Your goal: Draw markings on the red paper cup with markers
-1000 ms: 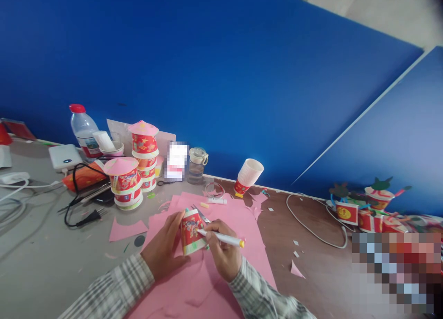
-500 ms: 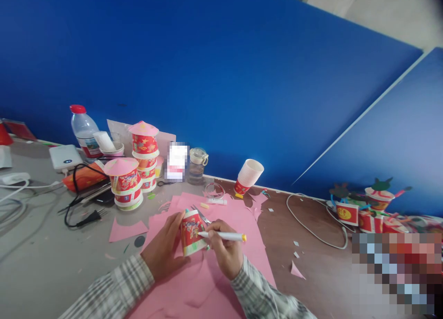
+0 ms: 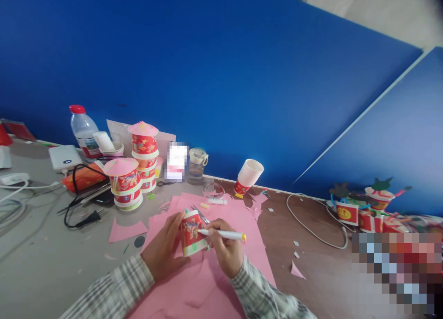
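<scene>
My left hand [image 3: 165,251] is closed round the left side of a red paper cup [image 3: 193,236] with printed figures, its wide rim turned down and slightly tilted. Green colouring shows on the cup near that rim. Between the fingers of my right hand [image 3: 224,250] is a white marker pen [image 3: 228,235] with a yellow end, its tip at the cup's printed front. Both hands are above pink paper sheets [image 3: 238,263]. Just behind the cup lie scissors [image 3: 203,216], partly hidden by the cup and my right hand.
Paper-cup towers with pink cone roofs [image 3: 122,167] stand on the left, near a black plug cable [image 3: 92,217]. Behind are a water bottle [image 3: 197,169] and a leaning cup stack [image 3: 249,174]. A white cable [image 3: 311,233] and decorated cups [image 3: 347,213] are at right.
The marker tip has shifted very slightly left and up on the cup's printed front. Both hands keep nearly the same place and hold.
</scene>
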A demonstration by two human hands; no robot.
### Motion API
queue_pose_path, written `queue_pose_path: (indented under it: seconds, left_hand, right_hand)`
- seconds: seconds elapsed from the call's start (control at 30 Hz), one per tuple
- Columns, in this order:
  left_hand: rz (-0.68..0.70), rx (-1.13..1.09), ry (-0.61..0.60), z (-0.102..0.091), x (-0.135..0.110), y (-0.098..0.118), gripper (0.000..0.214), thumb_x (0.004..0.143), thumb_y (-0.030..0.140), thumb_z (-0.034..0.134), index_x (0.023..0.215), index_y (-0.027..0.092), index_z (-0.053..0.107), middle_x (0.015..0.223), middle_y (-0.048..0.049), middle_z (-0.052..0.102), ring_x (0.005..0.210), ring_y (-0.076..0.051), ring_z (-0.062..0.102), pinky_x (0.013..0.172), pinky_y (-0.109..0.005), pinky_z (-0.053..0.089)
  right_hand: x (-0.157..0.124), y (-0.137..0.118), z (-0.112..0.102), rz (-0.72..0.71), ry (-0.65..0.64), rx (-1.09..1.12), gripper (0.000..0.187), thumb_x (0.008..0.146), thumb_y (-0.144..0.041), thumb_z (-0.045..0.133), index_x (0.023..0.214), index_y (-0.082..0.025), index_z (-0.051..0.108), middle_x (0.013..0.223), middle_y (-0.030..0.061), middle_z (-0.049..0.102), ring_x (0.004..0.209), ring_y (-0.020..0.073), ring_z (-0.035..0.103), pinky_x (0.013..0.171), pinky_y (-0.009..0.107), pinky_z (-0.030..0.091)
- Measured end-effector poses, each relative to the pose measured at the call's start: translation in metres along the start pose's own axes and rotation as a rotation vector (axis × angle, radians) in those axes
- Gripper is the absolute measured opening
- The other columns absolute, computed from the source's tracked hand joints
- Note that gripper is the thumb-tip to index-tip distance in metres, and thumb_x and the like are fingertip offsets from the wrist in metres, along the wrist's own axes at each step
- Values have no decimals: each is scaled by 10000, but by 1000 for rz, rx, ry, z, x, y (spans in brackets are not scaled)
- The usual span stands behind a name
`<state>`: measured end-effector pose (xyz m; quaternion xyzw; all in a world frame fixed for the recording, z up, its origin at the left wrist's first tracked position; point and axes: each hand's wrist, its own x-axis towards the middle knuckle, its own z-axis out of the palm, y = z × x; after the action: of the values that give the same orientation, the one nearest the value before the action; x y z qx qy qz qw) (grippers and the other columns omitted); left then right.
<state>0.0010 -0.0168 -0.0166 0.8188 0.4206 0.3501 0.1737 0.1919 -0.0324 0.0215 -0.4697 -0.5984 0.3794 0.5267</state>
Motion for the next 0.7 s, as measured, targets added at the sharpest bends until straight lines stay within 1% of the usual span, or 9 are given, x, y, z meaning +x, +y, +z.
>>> queue_pose_path:
  seconds: [0.1, 0.2, 0.4, 0.5, 0.7]
  left_hand:
    - [-13, -7, -9, -1, 0, 1, 1069, 507, 462, 739, 1272, 256, 22, 1269, -87, 302, 1145, -301, 302, 927, -470, 372]
    - [-19, 0, -7, -1, 0, 1, 1076, 498, 462, 744, 1270, 271, 18, 1273, -85, 299, 1142, -311, 305, 912, -481, 383]
    - [-24, -26, -20, -1, 0, 0, 1072, 507, 471, 735, 1268, 281, 5, 1274, -88, 291, 1147, -318, 293, 919, -496, 366]
    - [-25, -17, -16, 0, 1, 1, 1065, 508, 479, 731, 1269, 272, 15, 1272, -88, 291, 1146, -308, 296, 918, -476, 375]
    - [-29, -6, -20, -1, 0, 1, 1081, 495, 475, 741, 1271, 257, 19, 1273, -85, 293, 1145, -292, 301, 920, -451, 385]
  right_hand:
    - [0, -2, 0, 17, -23, 53, 128, 724, -234, 521, 661, -196, 626, 473, -40, 531, 418, 139, 475, 436, 230, 409]
    - [0, -4, 1, 26, -17, 82, 132, 725, -231, 516, 660, -190, 623, 456, -46, 516, 408, 135, 464, 420, 222, 395]
    - [0, -4, 0, 3, -33, 26, 142, 726, -219, 514, 652, -195, 632, 453, -43, 526, 409, 140, 470, 426, 226, 404]
    - [1, -2, 0, -4, -21, 17, 145, 734, -225, 511, 670, -193, 637, 449, -44, 522, 405, 139, 466, 423, 224, 402]
    - [1, -2, 0, 21, -40, 28, 139, 729, -238, 519, 667, -197, 637, 453, -48, 517, 403, 135, 460, 420, 221, 398]
